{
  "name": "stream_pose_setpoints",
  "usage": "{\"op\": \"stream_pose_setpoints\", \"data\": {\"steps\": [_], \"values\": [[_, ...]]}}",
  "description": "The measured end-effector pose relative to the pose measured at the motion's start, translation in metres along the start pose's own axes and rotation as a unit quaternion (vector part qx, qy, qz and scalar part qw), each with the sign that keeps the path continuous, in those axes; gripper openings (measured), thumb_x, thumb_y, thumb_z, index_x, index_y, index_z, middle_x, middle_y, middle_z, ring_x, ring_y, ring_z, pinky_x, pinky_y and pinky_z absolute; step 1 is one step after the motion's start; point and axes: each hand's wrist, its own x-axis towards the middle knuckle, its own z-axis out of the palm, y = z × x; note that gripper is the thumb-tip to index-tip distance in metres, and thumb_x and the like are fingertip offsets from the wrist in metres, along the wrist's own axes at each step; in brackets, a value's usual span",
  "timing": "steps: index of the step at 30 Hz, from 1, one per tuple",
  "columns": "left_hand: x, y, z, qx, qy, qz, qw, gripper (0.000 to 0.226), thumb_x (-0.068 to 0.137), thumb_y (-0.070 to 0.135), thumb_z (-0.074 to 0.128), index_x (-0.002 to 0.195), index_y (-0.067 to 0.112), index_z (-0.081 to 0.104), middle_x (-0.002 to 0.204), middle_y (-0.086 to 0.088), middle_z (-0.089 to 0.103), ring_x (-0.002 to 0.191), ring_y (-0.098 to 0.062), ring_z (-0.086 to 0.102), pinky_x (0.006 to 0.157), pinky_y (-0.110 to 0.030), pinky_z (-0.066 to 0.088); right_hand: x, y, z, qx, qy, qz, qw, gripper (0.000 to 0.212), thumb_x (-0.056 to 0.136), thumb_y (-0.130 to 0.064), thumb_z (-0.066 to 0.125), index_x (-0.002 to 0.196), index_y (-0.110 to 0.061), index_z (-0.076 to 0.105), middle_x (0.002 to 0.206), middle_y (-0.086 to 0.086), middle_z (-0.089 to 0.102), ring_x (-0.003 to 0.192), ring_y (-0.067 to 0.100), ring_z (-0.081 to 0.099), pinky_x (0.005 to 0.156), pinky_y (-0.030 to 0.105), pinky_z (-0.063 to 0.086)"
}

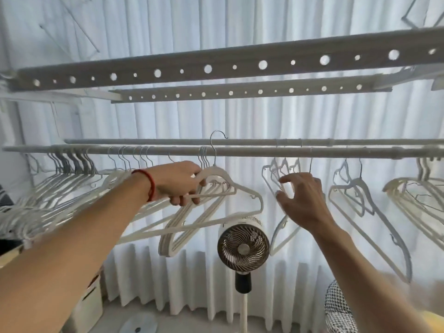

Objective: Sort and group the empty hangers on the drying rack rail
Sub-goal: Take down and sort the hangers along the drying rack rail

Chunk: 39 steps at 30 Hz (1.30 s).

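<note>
Both forearms reach up to the rail (240, 152). Her left hand (177, 181) grips one cream hanger (223, 186), unhooked. Her right hand (300, 198), fingers spread, reaches loose grey hangers (281, 171). Left bunches (67, 169) look grouped; right-side hangers (360, 195) remain scattered.

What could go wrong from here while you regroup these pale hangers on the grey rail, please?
The left hand grips a white plastic hanger whose metal hook is above the grey rail, unhooked; it might slip and fall onto the round standing fan below. The right hand, fingers spread, reaches among the small pale hangers, which may tangle.
</note>
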Motion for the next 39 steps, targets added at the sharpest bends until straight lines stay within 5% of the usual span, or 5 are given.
{"op": "stream_pose_setpoints", "data": {"steps": [9, 19, 23, 27, 39], "values": [[0.05, 0.027, 0.056, -0.212, -0.043, -0.049, 0.975, 0.02, 0.099, -0.009, 0.034, 0.108, -0.002, 0.051, 0.088, -0.027, 0.06, 0.057, -0.02, 0.06, 0.046, -0.024, 0.053, -0.013, 0.016, 0.009, 0.13, -0.017, 0.202, 0.971, 0.089, 0.086, -0.039, 0.072, 0.154, -0.006, 0.023, 0.154, 0.021, 0.031, 0.14, 0.04, 0.037, 0.11, 0.049, 0.038], [0.076, 0.004, 0.094, -0.069, 0.034, 0.0, 0.997, 0.058, 0.096, -0.004, 0.04, 0.15, 0.002, 0.023, 0.087, -0.018, 0.069, 0.07, -0.027, 0.075, 0.085, -0.048, 0.061, -0.017, 0.03, 0.01, 0.145, -0.057, 0.267, 0.951, 0.04, 0.092, -0.031, 0.059, 0.125, -0.011, 0.05, 0.098, 0.008, 0.074, 0.086, 0.027, 0.073, 0.085, 0.046, 0.059], [0.067, 0.009, 0.097, 0.07, 0.049, 0.017, 0.996, 0.028, 0.095, 0.006, 0.043, 0.122, 0.001, 0.047, 0.088, -0.015, 0.073, 0.078, -0.025, 0.077, 0.076, -0.039, 0.059, -0.02, 0.036, 0.016, 0.14, -0.034, 0.268, 0.953, 0.037, 0.094, -0.025, 0.057, 0.128, -0.01, 0.051, 0.106, 0.013, 0.068, 0.095, 0.032, 0.069, 0.087, 0.048, 0.058], [0.045, 0.031, 0.106, 0.36, 0.258, 0.082, 0.893, 0.025, 0.089, 0.024, 0.05, 0.108, 0.014, 0.062, 0.108, -0.007, 0.064, 0.105, -0.03, 0.061, 0.071, -0.038, 0.048, -0.022, 0.043, 0.012, 0.08, 0.063, 0.226, 0.969, 0.023, 0.094, -0.014, 0.046, 0.111, -0.005, 0.06, 0.09, 0.014, 0.068, 0.085, 0.037, 0.063, 0.071, 0.037, 0.051], [0.041, 0.078, 0.18, 0.232, 0.171, 0.247, 0.925, 0.034, 0.09, 0.03, 0.05, 0.119, 0.017, 0.064, 0.116, -0.002, 0.064, 0.113, -0.023, 0.054, 0.083, -0.038, 0.051, -0.005, 0.066, -0.056, -0.012, -0.081, 0.229, 0.97, 0.013, 0.078, -0.002, 0.045, 0.078, 0.001, 0.057, 0.05, 0.013, 0.068, 0.043, 0.027, 0.07, 0.052, 0.044, 0.063]]}}
